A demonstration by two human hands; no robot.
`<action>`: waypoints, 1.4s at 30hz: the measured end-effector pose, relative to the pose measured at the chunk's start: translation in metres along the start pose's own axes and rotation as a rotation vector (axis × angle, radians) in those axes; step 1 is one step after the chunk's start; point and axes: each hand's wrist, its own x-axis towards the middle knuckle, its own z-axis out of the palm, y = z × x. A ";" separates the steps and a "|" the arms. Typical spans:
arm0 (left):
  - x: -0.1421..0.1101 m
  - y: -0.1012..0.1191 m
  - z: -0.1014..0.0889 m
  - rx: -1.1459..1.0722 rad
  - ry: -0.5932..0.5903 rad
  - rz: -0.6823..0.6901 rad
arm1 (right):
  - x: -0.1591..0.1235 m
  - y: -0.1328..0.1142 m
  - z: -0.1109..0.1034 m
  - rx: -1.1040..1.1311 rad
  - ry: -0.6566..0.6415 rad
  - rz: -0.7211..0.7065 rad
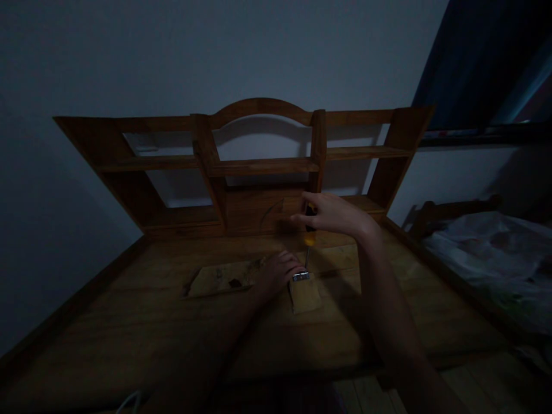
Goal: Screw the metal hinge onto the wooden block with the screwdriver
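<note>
One black-yellow screwdriver (309, 237) stands gripped by the curled right hand (334, 214); the left (279, 273), grip unclear, bends beside shiny metal (301, 276).

The room is dimly lit. At twelve o'clock, a plain pale wall (259, 52) is fronted by a wooden hutch (263, 167) with an arched top, carried on a wooden desk (129, 322). A dark blue curtain (470, 63) is hung at two; a wooden furniture frame (459, 210) is seen at three, plank flooring (371, 397) at five.
</note>
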 end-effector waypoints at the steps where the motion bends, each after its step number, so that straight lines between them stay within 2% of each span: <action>1: 0.000 0.001 -0.001 0.000 -0.007 0.000 | 0.001 0.000 0.000 -0.012 -0.004 -0.006; 6: 0.000 0.003 -0.003 -0.015 -0.018 0.019 | 0.003 0.001 0.000 0.016 -0.001 -0.063; 11: -0.001 0.001 0.001 -0.037 -0.001 0.019 | 0.001 0.002 0.000 -0.006 0.000 -0.004; 13: -0.001 0.001 0.002 -0.024 0.005 0.004 | 0.001 0.002 0.001 -0.005 -0.003 -0.024; 19: 0.001 0.003 0.000 0.005 0.129 -0.051 | 0.002 0.003 0.002 0.039 0.008 -0.088; 28: 0.002 0.008 0.000 -0.022 0.155 -0.030 | 0.004 0.001 0.004 0.052 -0.003 -0.083; 31: 0.001 0.009 0.002 0.022 0.195 -0.038 | 0.005 0.002 0.005 0.055 0.004 -0.078; 34: 0.001 0.007 0.000 0.086 0.290 -0.094 | 0.006 0.002 0.005 0.030 -0.007 -0.078; 37: 0.006 0.014 -0.017 0.135 0.455 -0.123 | 0.005 0.002 0.005 0.031 -0.021 -0.101; 39: 0.009 0.033 -0.039 0.103 0.647 -0.140 | 0.005 0.003 0.005 0.039 -0.016 -0.085; 41: 0.007 0.065 -0.066 -0.009 0.842 -0.183 | 0.004 0.005 0.004 0.038 -0.013 -0.060; 42: 0.004 0.085 -0.078 -0.087 0.861 -0.224 | 0.004 0.006 0.004 0.034 -0.012 -0.052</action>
